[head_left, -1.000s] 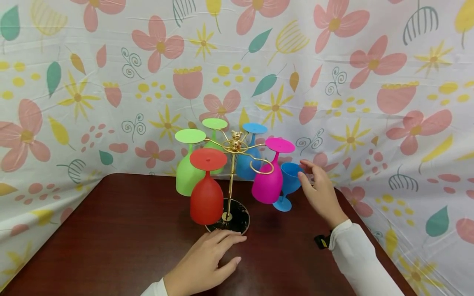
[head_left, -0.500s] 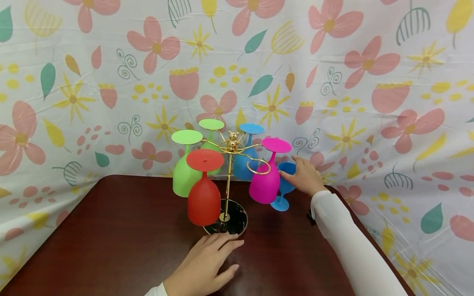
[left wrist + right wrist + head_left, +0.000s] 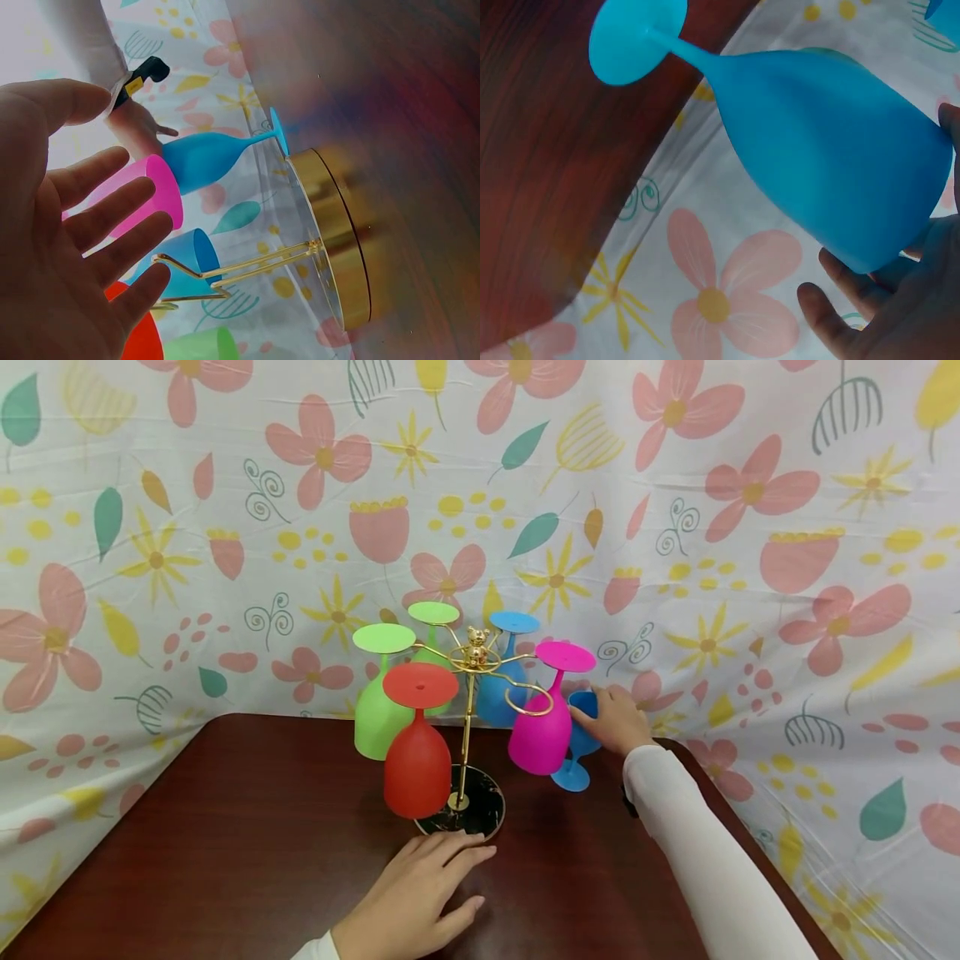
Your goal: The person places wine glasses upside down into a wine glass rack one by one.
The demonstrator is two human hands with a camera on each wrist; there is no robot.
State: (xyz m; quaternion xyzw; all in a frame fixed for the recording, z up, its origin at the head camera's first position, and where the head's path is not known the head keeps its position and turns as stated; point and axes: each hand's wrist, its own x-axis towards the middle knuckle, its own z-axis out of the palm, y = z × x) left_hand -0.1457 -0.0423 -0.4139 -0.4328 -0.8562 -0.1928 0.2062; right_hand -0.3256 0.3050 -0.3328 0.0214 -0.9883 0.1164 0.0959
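My right hand point(image 3: 618, 720) grips the upper bowl of a blue goblet point(image 3: 825, 150), thumb on one side and fingers on the other. That goblet stands upright on its foot, right of a gold rack point(image 3: 467, 727), its bowl partly hidden by the hand. My left hand point(image 3: 416, 893) lies low, fingers extended, at the near edge of the rack's round black base point(image 3: 483, 814); I cannot tell whether it touches. Upside down on the rack hang a magenta goblet point(image 3: 542, 735), a red goblet point(image 3: 417, 768), another blue goblet point(image 3: 495, 702) and two green goblets point(image 3: 378, 727).
One curled gold arm point(image 3: 528, 710) of the rack, at the front right, holds no goblet. The dark wooden table point(image 3: 225, 843) ends at a flowered cloth point(image 3: 480, 468) behind. A black strap device point(image 3: 142, 79) sits on the right wrist.
My right hand has moved left onto the standing blue goblet and its fingers have closed about the bowl. The left hand stays in place by the base.
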